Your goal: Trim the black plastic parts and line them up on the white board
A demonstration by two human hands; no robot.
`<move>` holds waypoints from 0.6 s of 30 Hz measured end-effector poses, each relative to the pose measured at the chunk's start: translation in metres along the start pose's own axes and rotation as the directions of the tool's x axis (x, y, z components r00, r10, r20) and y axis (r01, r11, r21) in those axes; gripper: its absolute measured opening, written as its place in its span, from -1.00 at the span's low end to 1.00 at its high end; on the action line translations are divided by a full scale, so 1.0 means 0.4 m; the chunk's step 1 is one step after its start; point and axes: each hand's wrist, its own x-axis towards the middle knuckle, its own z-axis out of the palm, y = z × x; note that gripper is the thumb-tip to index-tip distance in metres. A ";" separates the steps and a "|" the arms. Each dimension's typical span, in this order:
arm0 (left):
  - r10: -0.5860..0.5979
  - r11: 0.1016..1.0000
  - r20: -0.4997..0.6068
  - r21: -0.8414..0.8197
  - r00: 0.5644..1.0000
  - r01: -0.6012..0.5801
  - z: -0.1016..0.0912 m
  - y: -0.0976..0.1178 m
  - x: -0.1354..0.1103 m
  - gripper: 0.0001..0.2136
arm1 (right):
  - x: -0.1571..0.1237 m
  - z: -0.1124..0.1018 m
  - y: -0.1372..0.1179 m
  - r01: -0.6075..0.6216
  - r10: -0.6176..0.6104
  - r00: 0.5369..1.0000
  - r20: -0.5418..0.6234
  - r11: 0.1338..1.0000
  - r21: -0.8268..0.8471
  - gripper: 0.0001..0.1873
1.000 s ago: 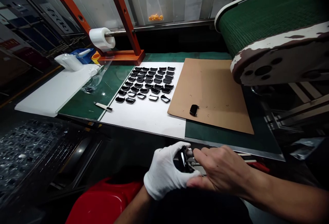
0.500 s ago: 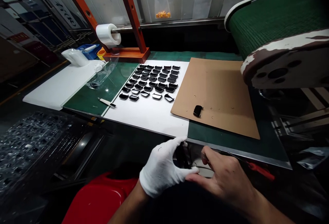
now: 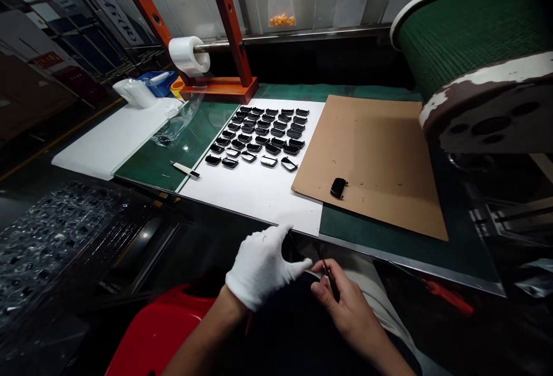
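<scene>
My left hand [image 3: 261, 266], in a white glove, curves its thumb and fingers around a small black part [image 3: 295, 248] below the table's front edge. That part is hard to make out against the dark background. Bare and just to the right, my right hand [image 3: 343, 298] pinches a thin dark tool [image 3: 327, 272] whose kind I cannot make out. On the brown cardboard sheet [image 3: 380, 151] lies a single black part [image 3: 338, 188] with small prongs. Rows of similar black pieces [image 3: 268, 161], some with shiny faces, cover the upper portion of the white sheet [image 3: 254, 192].
A pale-handled knife [image 3: 185, 169] rests on the table's left. Behind it, a roll of clear film [image 3: 189, 54] hangs on an orange stand [image 3: 228, 25]. The green conveyor belt [image 3: 475, 25] overhangs at right. Below are a red stool [image 3: 159, 335] and a red-handled tool [image 3: 449, 297].
My hands have drawn apart and shifted left in view. The right hand has dropped lower, and the thin dark tool now shows in its fingers. The camera view has shifted slightly.
</scene>
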 end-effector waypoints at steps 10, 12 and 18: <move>-0.223 0.941 -0.011 0.258 0.975 0.218 -0.024 -0.204 0.210 -0.57 | -0.013 0.050 0.095 -0.114 0.130 0.991 -0.025 0.932 0.345 -0.49; -0.238 0.934 -0.016 0.271 0.971 0.233 -0.016 -0.206 0.216 -0.55 | -0.009 0.049 0.100 -0.113 0.137 0.990 -0.039 0.922 0.370 -0.50; -0.286 0.924 -0.058 0.249 0.957 0.291 0.018 -0.182 0.199 -0.40 | -0.005 0.036 0.104 -0.114 0.132 0.991 -0.018 0.909 0.401 -0.50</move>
